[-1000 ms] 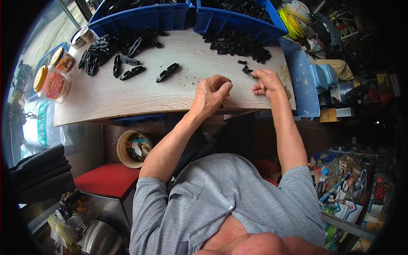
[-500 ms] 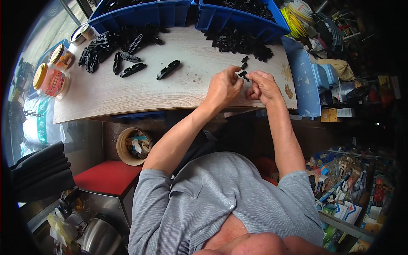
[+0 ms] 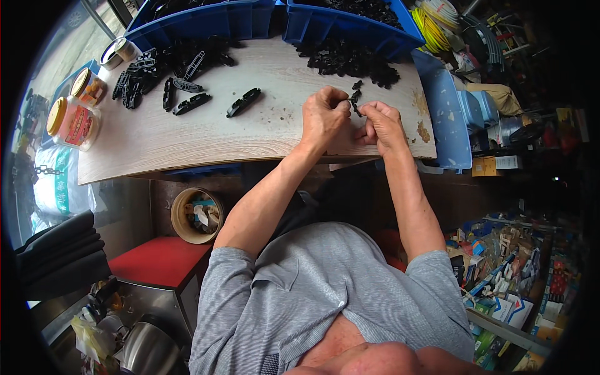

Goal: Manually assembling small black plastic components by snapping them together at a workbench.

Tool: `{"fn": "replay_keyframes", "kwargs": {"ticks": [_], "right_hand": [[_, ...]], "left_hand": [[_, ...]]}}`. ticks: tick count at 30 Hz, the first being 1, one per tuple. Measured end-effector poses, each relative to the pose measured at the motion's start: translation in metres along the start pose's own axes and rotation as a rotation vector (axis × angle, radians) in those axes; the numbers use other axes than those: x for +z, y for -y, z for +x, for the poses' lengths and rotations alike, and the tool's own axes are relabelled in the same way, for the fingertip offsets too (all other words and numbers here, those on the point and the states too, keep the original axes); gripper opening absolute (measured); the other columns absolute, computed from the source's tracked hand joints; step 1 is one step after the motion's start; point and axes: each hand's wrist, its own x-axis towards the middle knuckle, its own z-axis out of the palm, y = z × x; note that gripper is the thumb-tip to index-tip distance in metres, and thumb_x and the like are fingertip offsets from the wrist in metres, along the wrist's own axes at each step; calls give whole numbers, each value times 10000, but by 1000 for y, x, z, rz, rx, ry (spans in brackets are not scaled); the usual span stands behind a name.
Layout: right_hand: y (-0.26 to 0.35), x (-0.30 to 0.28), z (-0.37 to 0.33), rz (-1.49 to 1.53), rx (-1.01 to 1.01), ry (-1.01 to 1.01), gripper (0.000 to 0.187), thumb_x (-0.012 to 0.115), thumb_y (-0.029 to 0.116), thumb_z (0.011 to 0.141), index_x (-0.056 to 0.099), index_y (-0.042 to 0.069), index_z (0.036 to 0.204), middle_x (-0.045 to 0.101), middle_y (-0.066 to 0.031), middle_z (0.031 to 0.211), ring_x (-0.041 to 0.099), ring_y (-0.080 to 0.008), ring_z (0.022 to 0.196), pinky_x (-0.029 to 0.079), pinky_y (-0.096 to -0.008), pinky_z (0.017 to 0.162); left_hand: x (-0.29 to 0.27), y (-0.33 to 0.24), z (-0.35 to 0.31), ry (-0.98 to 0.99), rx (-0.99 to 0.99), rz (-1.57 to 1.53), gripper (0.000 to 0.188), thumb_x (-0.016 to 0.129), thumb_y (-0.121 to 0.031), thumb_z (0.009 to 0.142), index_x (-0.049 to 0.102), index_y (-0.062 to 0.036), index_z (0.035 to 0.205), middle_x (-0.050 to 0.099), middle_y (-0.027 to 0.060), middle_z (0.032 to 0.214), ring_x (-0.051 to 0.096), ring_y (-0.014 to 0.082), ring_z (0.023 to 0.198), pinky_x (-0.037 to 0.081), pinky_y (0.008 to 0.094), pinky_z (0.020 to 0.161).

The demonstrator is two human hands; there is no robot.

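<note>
Over the right part of the table, my left hand (image 3: 325, 117) and my right hand (image 3: 385, 127) are close together, fingers curled in a pinch. Between their fingertips is a small black plastic part (image 3: 355, 109), partly covered by the fingers. Just beyond it on the tabletop lies another small black piece (image 3: 357, 84). A heap of similar small black parts (image 3: 350, 59) spreads farther back. To the left lies a long black plastic piece (image 3: 244, 102), apart from a second one (image 3: 192, 104) and a pile of more long pieces (image 3: 150, 72).
Two blue bins (image 3: 203, 25) of black parts line the table's (image 3: 206, 134) far edge. Lidded jars (image 3: 74, 122) stand at the left end, by small open tins (image 3: 112, 55). A blue plastic tub (image 3: 447, 119) adjoins the right edge. Below are a waste bucket (image 3: 181, 215) and a red-topped cabinet (image 3: 156, 259).
The small black part between my fingertips has turned more upright. Both hands have shifted slightly left in the picture, and the whole view has moved a little too.
</note>
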Motion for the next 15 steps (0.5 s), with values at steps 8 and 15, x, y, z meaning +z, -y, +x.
{"fn": "replay_keyframes", "kwargs": {"ticks": [8, 15], "right_hand": [[-11, -3, 0, 208, -219, 198, 241, 759, 195, 870, 670, 60, 1048, 527, 9, 530, 516, -116, 431, 534, -298, 498], [-17, -3, -4, 238, -298, 225, 237, 763, 139, 877, 670, 70, 1084, 548, 4, 551, 528, -101, 491, 502, -269, 541]], "left_hand": [[0, 4, -20, -29, 199, -190, 227, 671, 10, 865, 620, 24, 1086, 723, 115, 881, 692, 138, 757, 564, 273, 700], [2, -3, -29, -78, 360, -16, 216, 683, 25, 863, 623, 8, 1070, 735, 145, 918, 733, 191, 818, 572, 295, 719]]}}
